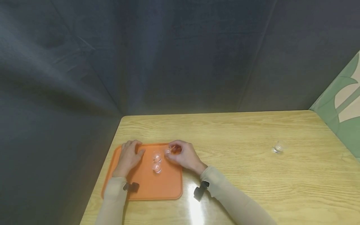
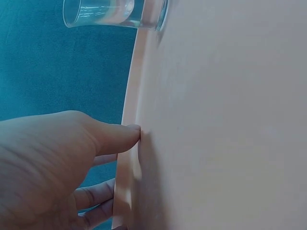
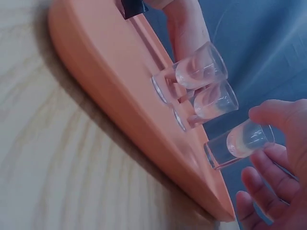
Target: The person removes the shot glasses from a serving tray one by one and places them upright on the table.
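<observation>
My right hand (image 1: pixel 184 155) pinches a clear shot glass (image 3: pixel 238 144) between thumb and fingers, at the far right corner of an orange tray (image 1: pixel 157 190). Whether its base touches the tray cannot be told. Two more shot glasses, a nearer one (image 1: pixel 157 168) and a farther one (image 1: pixel 157 157), stand upright close together on the tray, left of that hand. At the tray's far left rim is my left hand (image 1: pixel 129 157). Its thumb rests on the inner side, and the other fingers reach over the rim, holding the edge.
A separate clear glass (image 1: pixel 278 147) stands far to the right on the wooden table (image 1: pixel 239 134). Dark curtains (image 1: pixel 180 62) hang behind the table and along its left side. A green leaf-patterned cloth (image 1: pixel 346 103) borders the right edge.
</observation>
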`<state>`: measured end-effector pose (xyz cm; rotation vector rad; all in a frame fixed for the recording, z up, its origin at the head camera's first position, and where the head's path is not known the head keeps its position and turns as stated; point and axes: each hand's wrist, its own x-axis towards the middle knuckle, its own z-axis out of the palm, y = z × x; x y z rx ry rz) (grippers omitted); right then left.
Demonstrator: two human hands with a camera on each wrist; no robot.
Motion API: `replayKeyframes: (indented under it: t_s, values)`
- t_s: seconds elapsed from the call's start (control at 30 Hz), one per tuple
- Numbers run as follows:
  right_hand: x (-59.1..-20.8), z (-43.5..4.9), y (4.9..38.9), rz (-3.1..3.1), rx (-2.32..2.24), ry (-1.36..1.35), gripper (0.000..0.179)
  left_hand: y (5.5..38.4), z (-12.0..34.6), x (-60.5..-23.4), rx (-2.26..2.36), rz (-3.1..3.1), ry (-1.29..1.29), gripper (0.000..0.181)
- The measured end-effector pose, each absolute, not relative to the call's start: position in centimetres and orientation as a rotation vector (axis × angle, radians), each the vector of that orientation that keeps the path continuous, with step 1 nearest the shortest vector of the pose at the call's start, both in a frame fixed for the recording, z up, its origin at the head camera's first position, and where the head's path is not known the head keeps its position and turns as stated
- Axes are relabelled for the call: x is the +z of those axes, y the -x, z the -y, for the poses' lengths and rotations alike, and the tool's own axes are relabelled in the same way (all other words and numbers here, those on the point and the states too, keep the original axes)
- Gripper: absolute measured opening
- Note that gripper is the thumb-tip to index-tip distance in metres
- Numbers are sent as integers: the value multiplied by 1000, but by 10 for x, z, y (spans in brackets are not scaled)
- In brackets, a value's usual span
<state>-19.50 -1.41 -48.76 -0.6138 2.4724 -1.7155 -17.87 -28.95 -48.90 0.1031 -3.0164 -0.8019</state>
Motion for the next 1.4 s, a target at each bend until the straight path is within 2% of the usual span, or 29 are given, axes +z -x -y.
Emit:
replayKeyframes:
  t_s: [0.77, 1.1, 1.4]
  values:
    - [-480, -18, 193, -2445, -1938, 441, 30, 180, 288, -490, -792, 3015, -96, 40]
    - [-479, -40, 188, -2383, -2017, 342, 38, 179, 288, -492, -792, 3018, -99, 39]
    - [-484, -59, 188, -2360, -2092, 205, 37, 178, 289, -491, -791, 3007, -102, 39]
